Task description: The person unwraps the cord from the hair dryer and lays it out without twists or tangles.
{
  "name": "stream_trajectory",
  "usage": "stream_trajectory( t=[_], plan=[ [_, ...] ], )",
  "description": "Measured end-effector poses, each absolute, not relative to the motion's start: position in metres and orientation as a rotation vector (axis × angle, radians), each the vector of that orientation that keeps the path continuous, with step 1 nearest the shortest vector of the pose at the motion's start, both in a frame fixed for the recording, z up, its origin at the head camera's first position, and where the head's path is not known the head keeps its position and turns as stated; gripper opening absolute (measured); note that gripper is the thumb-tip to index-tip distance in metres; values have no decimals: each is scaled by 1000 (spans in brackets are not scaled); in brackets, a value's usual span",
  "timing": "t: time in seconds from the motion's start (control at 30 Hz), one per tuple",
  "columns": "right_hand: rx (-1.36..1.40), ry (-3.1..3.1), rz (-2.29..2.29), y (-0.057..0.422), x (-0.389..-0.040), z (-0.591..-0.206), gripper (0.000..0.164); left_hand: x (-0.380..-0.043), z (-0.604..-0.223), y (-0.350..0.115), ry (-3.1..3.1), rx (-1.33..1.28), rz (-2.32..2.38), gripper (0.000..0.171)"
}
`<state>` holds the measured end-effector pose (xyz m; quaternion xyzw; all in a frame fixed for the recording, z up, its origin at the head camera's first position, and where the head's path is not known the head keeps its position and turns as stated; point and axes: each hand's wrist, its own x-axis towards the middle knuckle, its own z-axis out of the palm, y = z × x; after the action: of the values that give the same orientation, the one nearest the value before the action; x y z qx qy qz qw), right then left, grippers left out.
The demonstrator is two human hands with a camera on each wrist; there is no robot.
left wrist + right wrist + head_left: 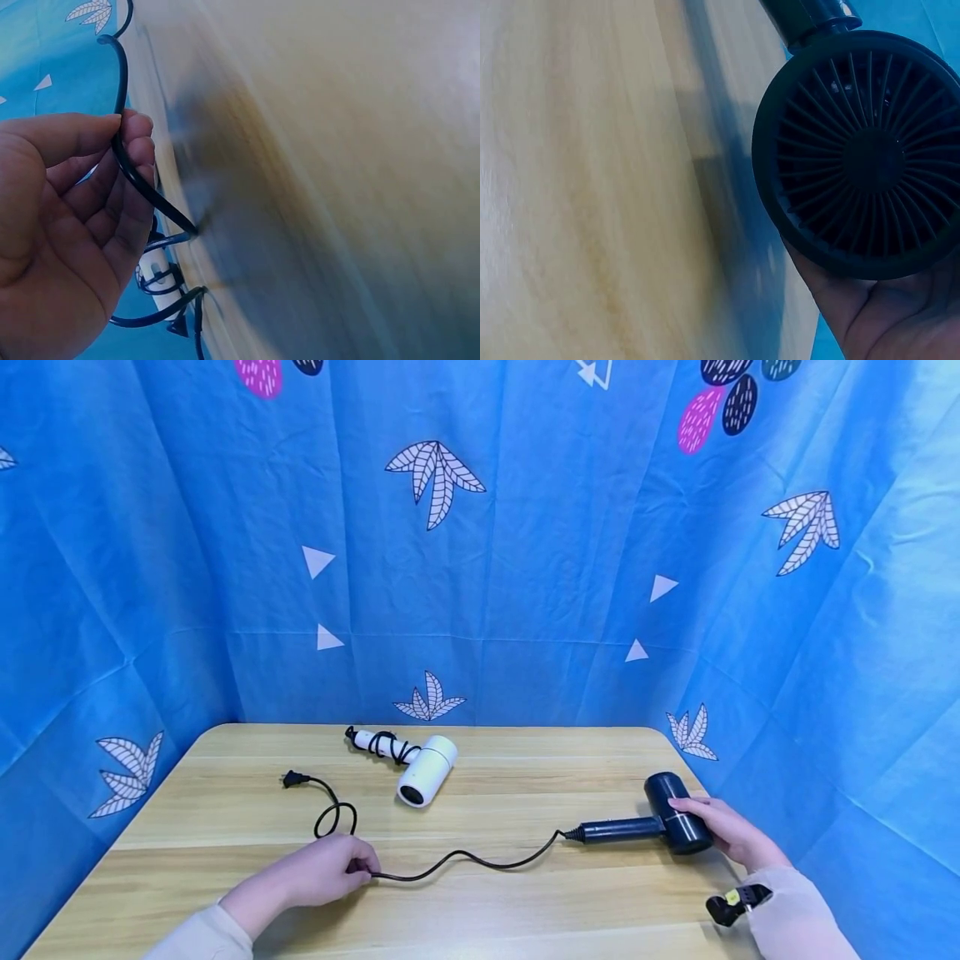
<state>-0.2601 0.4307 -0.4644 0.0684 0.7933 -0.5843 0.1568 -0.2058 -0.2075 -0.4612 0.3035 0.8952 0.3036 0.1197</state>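
Observation:
A dark hair dryer [678,814] lies at the right of the table, its handle pointing left. My right hand [731,833] grips its head from the right side; the right wrist view shows the round slatted grille [874,161] with the palm behind and below it. From the handle a black cord [468,856] runs left in a wavy line to my left hand [330,870]. Thumb and fingertips of that hand pinch the cord, as the left wrist view shows. Beyond the hand the cord loops once and ends in a two-pin plug [295,779].
A white hair dryer [429,768] lies near the back of the wooden table [525,768], its black cord wound round the handle. A blue patterned curtain [480,568] encloses the back and both sides. A small black device [735,903] is strapped at the right wrist.

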Motion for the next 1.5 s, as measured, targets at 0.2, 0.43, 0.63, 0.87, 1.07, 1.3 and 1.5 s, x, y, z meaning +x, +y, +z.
stream_trajectory(
  t=[0.2, 0.43, 0.63, 0.87, 1.07, 1.3, 1.5],
  plan=[
    [212, 2280, -1643, 435, -258, -466, 61, -207, -464, -208, 2612, 898, 886, 12],
    [291, 2346, -1548, 435, -260, -467, 71, -209, -466, -209, 2609, 896, 906, 13],
    [368, 2408, -1460, 428, -260, -458, 79, -210, -468, -210, 2630, 884, 903, 14],
    [385, 2506, -1282, 420, -262, -450, 73, -210, -470, -208, 2686, 902, 876, 9],
    [347, 2535, -1238, 418, -263, -450, 69, -209, -472, -207, 2726, 913, 858, 3],
    [349, 2558, -1241, 419, -264, -449, 70, -210, -474, -206, 2782, 938, 834, 4],
    [331, 2583, -1216, 418, -264, -447, 71, -210, -476, -205, 2834, 928, 806, 5]
  ],
)
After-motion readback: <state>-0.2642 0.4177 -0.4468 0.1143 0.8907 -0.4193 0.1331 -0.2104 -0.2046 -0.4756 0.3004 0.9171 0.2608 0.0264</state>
